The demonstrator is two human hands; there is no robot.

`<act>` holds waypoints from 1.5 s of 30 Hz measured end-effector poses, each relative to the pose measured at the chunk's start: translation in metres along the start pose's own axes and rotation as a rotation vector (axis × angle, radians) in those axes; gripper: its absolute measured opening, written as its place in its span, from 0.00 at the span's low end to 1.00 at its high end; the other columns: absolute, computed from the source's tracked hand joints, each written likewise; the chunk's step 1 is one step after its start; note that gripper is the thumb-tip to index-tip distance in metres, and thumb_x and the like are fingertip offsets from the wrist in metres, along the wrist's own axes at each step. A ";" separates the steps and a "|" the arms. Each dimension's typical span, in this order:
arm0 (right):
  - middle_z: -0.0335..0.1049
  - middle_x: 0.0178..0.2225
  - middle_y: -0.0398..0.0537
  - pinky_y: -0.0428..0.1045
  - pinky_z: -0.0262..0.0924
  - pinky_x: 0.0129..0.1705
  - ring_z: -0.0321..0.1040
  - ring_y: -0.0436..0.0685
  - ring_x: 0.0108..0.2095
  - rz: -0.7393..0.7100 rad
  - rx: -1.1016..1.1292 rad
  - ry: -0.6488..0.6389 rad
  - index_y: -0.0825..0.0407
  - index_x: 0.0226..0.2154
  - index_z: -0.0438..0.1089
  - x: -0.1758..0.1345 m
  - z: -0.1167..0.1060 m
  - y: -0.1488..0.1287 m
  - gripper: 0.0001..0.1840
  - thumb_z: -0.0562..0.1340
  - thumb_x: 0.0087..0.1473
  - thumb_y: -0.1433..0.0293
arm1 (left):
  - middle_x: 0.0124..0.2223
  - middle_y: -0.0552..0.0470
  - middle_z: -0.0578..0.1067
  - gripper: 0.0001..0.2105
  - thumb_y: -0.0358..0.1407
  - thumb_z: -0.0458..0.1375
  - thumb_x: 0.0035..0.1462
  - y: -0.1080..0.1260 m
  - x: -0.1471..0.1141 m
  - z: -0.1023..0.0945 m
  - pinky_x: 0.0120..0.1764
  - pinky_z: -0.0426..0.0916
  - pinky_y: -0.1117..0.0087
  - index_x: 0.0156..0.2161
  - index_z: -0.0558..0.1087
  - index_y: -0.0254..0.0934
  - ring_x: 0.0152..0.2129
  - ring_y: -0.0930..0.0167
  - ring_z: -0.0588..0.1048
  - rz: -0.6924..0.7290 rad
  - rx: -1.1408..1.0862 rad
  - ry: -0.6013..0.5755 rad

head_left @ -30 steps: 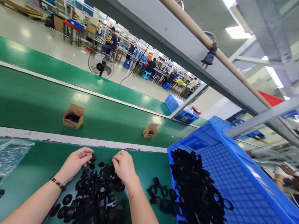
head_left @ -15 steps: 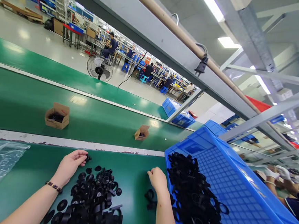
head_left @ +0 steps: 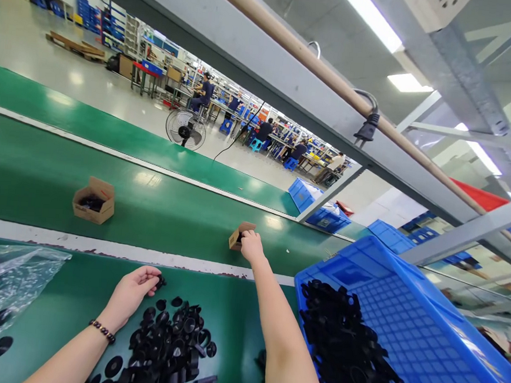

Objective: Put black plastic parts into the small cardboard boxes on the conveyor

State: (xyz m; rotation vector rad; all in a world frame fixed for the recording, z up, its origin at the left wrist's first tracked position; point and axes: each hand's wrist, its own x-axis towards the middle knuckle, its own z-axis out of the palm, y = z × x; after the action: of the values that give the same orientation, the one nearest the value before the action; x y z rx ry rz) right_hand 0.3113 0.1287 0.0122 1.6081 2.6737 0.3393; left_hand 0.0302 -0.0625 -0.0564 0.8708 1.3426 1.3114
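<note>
My left hand [head_left: 131,292], with a beaded bracelet at the wrist, pinches a small black plastic part [head_left: 160,281] between thumb and fingers above the green work surface. Just to its right and nearer me lies a pile of black plastic parts [head_left: 173,341], round caps and rings among them. My right hand [head_left: 252,245] is stretched forward to the small open cardboard box [head_left: 234,240]. Its bent fingers are together at the box's mouth, and their tips are hidden. Whether they hold anything I cannot make out.
A blue crate [head_left: 405,309] full of black parts stands at the right. Another cardboard box [head_left: 94,207] sits on the green belt [head_left: 170,202], left of centre. At far left lies a clear plastic bag [head_left: 31,280]. A metal beam [head_left: 248,55] crosses overhead with a hanging plug [head_left: 367,128].
My right hand has moved forward from beside the crate to the small cardboard box. My left hand still holds its black part in nearly the same place. The view has shifted slightly.
</note>
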 end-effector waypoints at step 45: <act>0.67 0.22 0.43 0.42 0.55 0.19 0.56 0.44 0.13 0.432 1.018 0.074 0.59 0.48 0.58 0.034 -0.029 -0.099 0.23 0.50 0.51 0.68 | 0.26 0.54 0.70 0.11 0.39 0.46 0.52 0.007 -0.004 -0.006 0.28 0.62 0.72 0.33 0.68 0.37 0.22 0.73 0.68 0.201 0.415 -0.069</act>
State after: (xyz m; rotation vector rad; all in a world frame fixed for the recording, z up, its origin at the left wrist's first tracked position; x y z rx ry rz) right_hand 0.2055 0.1080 0.0256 2.3849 2.6370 -1.1838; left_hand 0.0244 -0.0664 -0.0491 1.3521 1.5302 1.1554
